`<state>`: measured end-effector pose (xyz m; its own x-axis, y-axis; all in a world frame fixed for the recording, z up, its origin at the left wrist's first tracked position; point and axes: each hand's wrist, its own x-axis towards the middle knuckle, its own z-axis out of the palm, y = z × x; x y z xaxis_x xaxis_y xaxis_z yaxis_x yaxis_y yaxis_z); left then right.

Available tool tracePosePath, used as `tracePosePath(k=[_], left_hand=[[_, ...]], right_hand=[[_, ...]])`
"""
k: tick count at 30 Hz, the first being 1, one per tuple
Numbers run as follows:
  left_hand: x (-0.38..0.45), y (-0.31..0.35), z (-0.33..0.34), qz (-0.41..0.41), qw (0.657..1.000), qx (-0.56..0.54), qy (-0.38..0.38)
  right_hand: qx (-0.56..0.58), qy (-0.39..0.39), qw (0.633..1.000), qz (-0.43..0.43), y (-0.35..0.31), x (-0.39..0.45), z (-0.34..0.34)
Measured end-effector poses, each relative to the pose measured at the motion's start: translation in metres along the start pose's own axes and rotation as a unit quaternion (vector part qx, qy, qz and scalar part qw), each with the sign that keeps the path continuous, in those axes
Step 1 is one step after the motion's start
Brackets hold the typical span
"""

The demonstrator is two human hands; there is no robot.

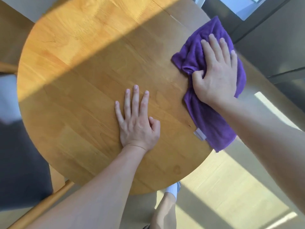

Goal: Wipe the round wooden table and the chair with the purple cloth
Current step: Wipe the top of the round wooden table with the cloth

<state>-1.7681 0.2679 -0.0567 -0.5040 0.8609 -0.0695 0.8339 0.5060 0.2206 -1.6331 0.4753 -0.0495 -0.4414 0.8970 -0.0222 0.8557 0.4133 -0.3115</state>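
The round wooden table (79, 66) fills most of the head view, with a band of sunlight across its far left part. On its right edge lies the purple cloth (209, 116), partly hanging over the rim. My right hand (216, 73) presses down on the cloth, fingers spread forward and thumb bunching a fold. My left hand (137, 121) rests flat on the bare wood near the table's middle, fingers apart, holding nothing. A wooden chair part (42, 205) with a dark seat (21, 159) shows at the lower left.
Below the table's near edge I see my leg and a white sock (171, 190) on a pale sunlit floor (231, 192). A dark window frame (244, 22) stands at the upper right. Another wooden piece (6, 67) pokes in at the left edge.
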Motion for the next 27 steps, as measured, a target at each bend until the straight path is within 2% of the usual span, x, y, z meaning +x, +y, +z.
tracePosePath(k=[3, 5, 9, 12, 14, 16, 19, 23, 25, 27], left_hand=[[-0.002, -0.001, 0.0, 0.003, 1.0, 0.002, 0.003], [-0.002, -0.002, 0.0, 0.002, 1.0, 0.002, 0.007], [-0.001, -0.003, 0.0, 0.002, 1.0, 0.004, 0.011], [-0.001, -0.002, 0.0, 0.001, 1.0, 0.003, 0.012], [0.0, 0.0, -0.002, -0.002, 1.0, 0.003, 0.007], [0.001, 0.002, -0.004, -0.006, 1.0, 0.009, 0.0], [-0.001, 0.0, -0.003, -0.007, 1.0, 0.011, -0.004], [-0.002, -0.004, 0.002, -0.009, 1.0, 0.006, 0.006], [-0.002, -0.003, 0.004, -0.012, 1.0, 0.002, 0.01], [-0.003, 0.0, 0.005, -0.015, 1.0, -0.004, 0.008]], right_hand=[[0.01, 0.019, 0.994, 0.104, -0.046, -0.014, 0.011], [0.013, 0.005, 0.996, 0.091, -0.066, -0.034, 0.017], [0.024, -0.067, 0.995, -0.065, -0.061, -0.074, 0.014], [0.023, -0.126, 0.968, -0.218, -0.02, -0.069, -0.002], [0.007, -0.138, 0.955, -0.263, 0.007, -0.051, -0.011], [-0.001, -0.111, 0.965, -0.237, 0.017, -0.033, -0.012], [0.003, -0.056, 0.99, -0.126, -0.001, -0.027, -0.006], [0.018, -0.036, 0.999, -0.018, -0.027, -0.034, 0.0], [0.011, -0.043, 0.999, -0.016, -0.029, -0.038, 0.001], [-0.001, -0.07, 0.996, -0.058, -0.02, -0.04, -0.001]])
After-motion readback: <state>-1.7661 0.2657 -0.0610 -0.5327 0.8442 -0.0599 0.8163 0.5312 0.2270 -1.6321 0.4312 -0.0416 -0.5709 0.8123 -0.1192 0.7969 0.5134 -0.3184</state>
